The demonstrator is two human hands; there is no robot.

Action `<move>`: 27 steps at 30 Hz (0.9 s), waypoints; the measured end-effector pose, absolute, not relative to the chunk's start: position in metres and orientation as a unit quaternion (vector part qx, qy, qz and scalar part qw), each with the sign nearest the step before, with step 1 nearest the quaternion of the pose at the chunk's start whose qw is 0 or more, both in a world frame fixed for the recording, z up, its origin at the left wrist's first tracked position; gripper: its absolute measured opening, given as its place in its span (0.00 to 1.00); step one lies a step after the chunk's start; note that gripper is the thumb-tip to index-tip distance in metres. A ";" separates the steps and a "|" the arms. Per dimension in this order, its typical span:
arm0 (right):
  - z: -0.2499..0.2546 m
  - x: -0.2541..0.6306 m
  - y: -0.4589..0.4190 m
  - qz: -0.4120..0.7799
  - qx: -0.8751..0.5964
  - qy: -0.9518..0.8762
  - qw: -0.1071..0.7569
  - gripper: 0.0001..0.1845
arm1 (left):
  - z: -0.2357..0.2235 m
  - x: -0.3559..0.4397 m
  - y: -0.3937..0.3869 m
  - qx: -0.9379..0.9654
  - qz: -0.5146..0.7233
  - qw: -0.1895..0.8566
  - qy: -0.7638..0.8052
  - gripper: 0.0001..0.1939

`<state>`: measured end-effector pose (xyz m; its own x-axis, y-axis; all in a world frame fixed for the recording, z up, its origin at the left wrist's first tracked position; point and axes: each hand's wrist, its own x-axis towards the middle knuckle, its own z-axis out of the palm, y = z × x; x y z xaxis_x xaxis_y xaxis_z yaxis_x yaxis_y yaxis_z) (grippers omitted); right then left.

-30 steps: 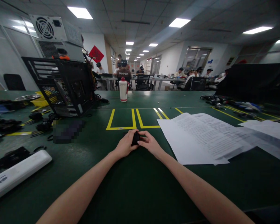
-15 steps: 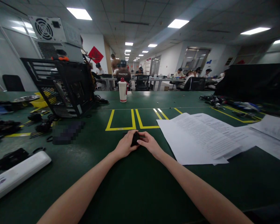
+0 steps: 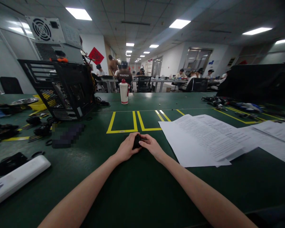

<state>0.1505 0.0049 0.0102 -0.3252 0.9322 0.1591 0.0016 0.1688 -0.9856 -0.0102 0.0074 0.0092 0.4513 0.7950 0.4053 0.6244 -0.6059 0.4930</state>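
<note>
A small black object [image 3: 136,142] is between my two hands, low over the green table [image 3: 137,190]; its kind is hard to make out because fingers cover much of it. My left hand [image 3: 128,146] is closed round its left side, thumb towards me. From the right, my right hand [image 3: 151,146] pinches at its edge with thumb and fingertips. Just beyond my hands, yellow tape [image 3: 122,131] marks out frames on the tabletop. Printed papers [image 3: 199,139] lie close to the right of my right hand.
An opened black computer case [image 3: 59,91] with a power supply [image 3: 49,30] on top stands at the left. A white cup [image 3: 124,93] with a red lid is farther back. Cables [image 3: 41,128] and a long white case [image 3: 21,177] lie left. People sit at far desks.
My hands stay around the black object with almost no movement. The view has shifted very slightly; a standing person in the background has moved a little to the left.
</note>
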 end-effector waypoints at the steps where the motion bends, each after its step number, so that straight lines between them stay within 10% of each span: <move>1: 0.011 0.151 0.004 0.524 -0.369 -0.626 0.444 0.16 | 0.009 -0.010 0.007 0.841 0.310 0.138 0.421 0.30; 27: 0.009 0.148 0.004 0.495 -0.377 -0.629 0.466 0.12 | 0.009 -0.010 0.008 0.840 0.314 0.137 0.421 0.30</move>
<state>0.1482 0.0044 0.0090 -0.2814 0.9358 0.2125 0.0127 0.2251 -0.9743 -0.0100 0.0077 0.0092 0.4484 0.7927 0.4130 0.6211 -0.6086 0.4939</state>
